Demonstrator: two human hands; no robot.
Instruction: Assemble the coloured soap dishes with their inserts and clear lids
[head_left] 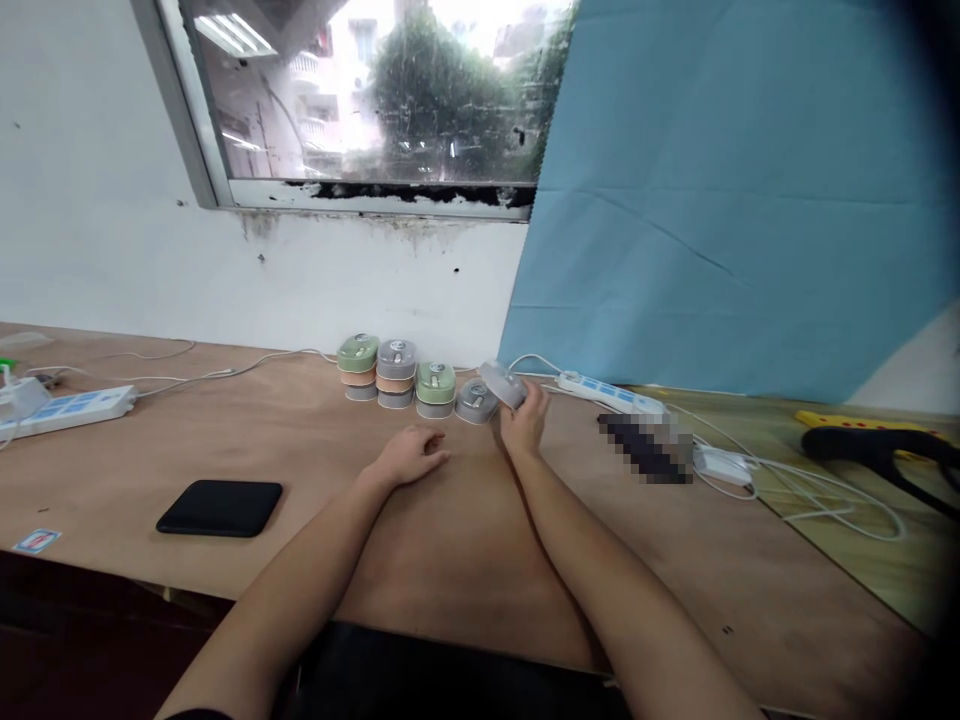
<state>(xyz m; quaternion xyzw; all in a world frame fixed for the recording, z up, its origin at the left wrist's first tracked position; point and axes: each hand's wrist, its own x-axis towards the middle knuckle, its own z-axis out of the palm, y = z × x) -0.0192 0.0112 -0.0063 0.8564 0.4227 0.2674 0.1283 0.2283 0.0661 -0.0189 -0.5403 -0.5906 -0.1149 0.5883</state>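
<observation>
Possibly, the right hand (528,414), gripping one side, could drop the tilted, rounded grey plastic box (500,383); the left hand (411,453) lies half-curled, empty.

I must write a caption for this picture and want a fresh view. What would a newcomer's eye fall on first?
Probably the large blue sheet on the right, beside the bright window. Next, the green, grey and orange stacked boxes near the wall, below the window. At their right end, the right hand holds a tilted grey box.
</observation>
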